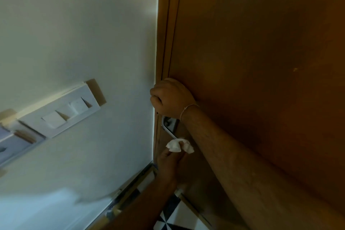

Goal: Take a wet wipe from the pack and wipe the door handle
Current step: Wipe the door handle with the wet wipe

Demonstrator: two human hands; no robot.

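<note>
The brown wooden door [252,52] fills the right half of the view. Its metal handle [168,127] sits at the door's left edge, partly hidden by my right wrist. My left hand [169,162] comes up from below and pinches a crumpled white wet wipe [177,145] against the lower end of the handle. My right hand [169,97] is a closed fist at the door's edge just above the handle; whatever it grips is hidden. A thin bracelet circles that wrist. The wipe pack is not in view.
A pale wall [84,33] lies left of the door frame [164,43]. A white switch plate [61,112] is mounted on the wall. Black-and-white floor tiles [173,216] show at the bottom, below the door.
</note>
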